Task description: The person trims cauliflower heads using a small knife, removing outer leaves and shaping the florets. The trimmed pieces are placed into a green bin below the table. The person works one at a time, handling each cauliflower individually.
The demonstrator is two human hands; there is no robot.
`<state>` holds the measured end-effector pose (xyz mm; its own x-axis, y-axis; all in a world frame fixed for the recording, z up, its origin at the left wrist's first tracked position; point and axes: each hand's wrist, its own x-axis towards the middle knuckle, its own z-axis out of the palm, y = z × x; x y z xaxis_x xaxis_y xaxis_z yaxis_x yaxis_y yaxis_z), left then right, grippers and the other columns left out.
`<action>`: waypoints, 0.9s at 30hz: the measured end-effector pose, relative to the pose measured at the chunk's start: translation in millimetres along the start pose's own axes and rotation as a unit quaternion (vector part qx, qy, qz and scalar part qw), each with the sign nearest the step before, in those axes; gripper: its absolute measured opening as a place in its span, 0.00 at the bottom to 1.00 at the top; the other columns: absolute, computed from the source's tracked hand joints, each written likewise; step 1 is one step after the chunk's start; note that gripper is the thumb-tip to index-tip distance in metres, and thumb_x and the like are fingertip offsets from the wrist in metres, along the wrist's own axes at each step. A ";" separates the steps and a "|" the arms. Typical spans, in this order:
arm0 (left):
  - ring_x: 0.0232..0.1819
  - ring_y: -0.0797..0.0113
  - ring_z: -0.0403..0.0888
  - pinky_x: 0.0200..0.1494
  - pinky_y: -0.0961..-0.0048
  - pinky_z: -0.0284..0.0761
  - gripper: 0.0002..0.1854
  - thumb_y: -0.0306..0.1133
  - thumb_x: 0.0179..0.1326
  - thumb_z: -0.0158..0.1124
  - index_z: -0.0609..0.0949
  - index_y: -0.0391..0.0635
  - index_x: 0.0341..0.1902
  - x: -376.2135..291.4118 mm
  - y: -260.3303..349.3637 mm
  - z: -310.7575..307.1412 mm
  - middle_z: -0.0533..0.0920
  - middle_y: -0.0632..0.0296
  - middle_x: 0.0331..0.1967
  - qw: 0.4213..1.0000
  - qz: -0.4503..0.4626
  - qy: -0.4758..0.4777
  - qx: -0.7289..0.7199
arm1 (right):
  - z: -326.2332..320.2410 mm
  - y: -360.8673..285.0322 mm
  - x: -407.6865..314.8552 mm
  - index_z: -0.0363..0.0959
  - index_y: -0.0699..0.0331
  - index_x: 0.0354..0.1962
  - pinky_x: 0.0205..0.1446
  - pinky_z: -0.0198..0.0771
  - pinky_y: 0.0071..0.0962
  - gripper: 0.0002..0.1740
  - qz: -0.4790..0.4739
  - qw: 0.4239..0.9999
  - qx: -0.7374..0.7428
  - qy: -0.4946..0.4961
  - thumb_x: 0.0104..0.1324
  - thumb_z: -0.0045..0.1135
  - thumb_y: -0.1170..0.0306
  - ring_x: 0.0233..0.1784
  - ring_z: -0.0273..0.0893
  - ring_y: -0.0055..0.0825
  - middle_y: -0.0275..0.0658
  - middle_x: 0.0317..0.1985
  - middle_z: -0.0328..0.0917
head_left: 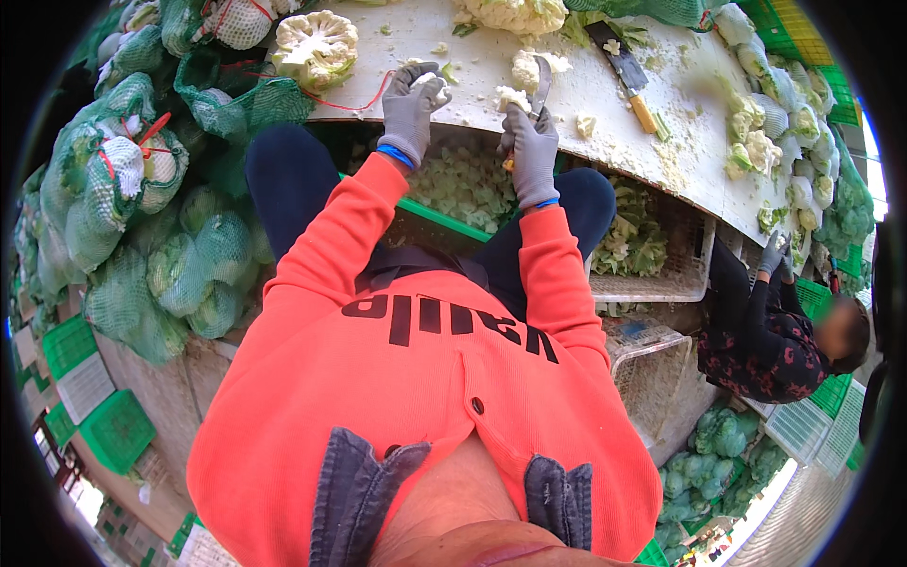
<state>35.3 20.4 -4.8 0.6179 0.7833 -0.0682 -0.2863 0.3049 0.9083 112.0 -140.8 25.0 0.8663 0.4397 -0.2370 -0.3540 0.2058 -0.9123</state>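
Note:
My left hand (407,113), in a grey work glove, pinches a small cauliflower floret (432,83) above the near edge of the white tabletop (453,106). In my right hand (531,152), also gloved, is a small knife (542,83) with a curved blade pointing away from me. A floret (511,99) shows at that hand's fingertips; whether it is gripped or only touched, I cannot tell. Just beyond the blade lies a bigger cauliflower piece (526,69). Between my knees, a green crate (446,218) under the table edge contains many cut florets (460,181).
A cut cauliflower head (317,48) sits at left, near a red string (354,106). Rightward lies a cleaver (623,71) with a wooden handle. Green net bags (113,184) are piled at left. Leaves fill a white crate (648,290). A co-worker (772,340) sits far right.

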 end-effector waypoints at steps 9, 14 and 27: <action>0.39 0.78 0.80 0.45 0.79 0.77 0.22 0.37 0.69 0.67 0.78 0.40 0.62 -47.2 15.7 -15.0 0.84 0.64 0.45 0.952 -0.194 -0.238 -0.006 | 0.5 11.3 -34.4 0.74 0.61 0.52 0.26 0.64 0.16 0.16 0.023 0.997 -0.045 -0.064 0.69 0.66 0.68 0.26 0.71 0.13 0.27 0.29 0.78; 0.39 0.74 0.81 0.38 0.75 0.77 0.20 0.33 0.68 0.67 0.78 0.39 0.60 -56.3 6.6 -40.3 0.85 0.59 0.41 0.947 -0.191 -0.150 0.211 | -20.8 16.9 -50.1 0.65 0.67 0.64 0.43 0.75 0.22 0.30 -0.105 0.885 -0.454 0.008 0.66 0.65 0.74 0.38 0.81 0.21 0.30 0.35 0.83; 0.57 0.56 0.79 0.66 0.59 0.74 0.19 0.38 0.76 0.52 0.73 0.38 0.63 -75.1 -16.7 -30.3 0.79 0.51 0.56 0.881 -0.275 -0.212 -0.321 | 14.0 33.4 -73.8 0.68 0.70 0.64 0.53 0.74 0.20 0.27 -0.002 0.978 -0.186 -0.094 0.69 0.62 0.73 0.48 0.79 0.16 0.40 0.50 0.83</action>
<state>-28.5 -27.0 -27.3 0.9717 0.1903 -0.1402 -0.1298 0.9253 0.3563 31.3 -154.1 16.7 0.7748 0.5997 -0.2004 -0.1685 -0.1098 -0.9796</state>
